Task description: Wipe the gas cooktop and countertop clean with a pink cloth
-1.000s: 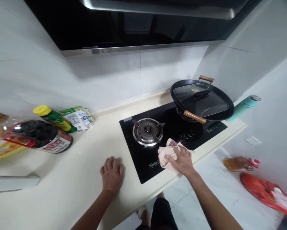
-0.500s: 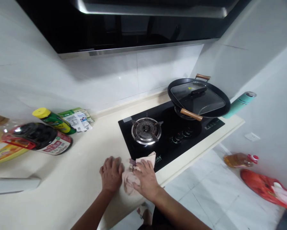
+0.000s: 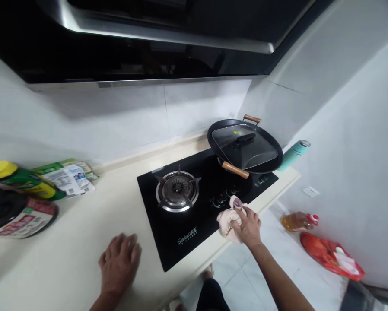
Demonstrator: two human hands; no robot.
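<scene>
Here, left of a black glass hob, we see a dark bottle with a red-and-white label, a green bottle with a yellow cap and flat green-and-white packets on a cream stone-like countertop. Nearer the hob's left edge, the person's left hand holds nothing, its fingers loosely curled over the countertop; we cannot tell how much weight it bears. On the hob's left half sits a round steel gas burner. Across the hob's front edge, just in front of its dark control knobs, lies a bunched pale pink cloth, grasped from above by the right hand. For an even wipe, we judge it best to spread the cloth under the whole palm, press lightly along the glass, ease off around the knobs and tuck in loose corners that might snag on the burner. Over the hob's right half we note a black wok with wooden handles and a glass lid; beside the hob's right end is a turquoise cylindrical flask.
</scene>
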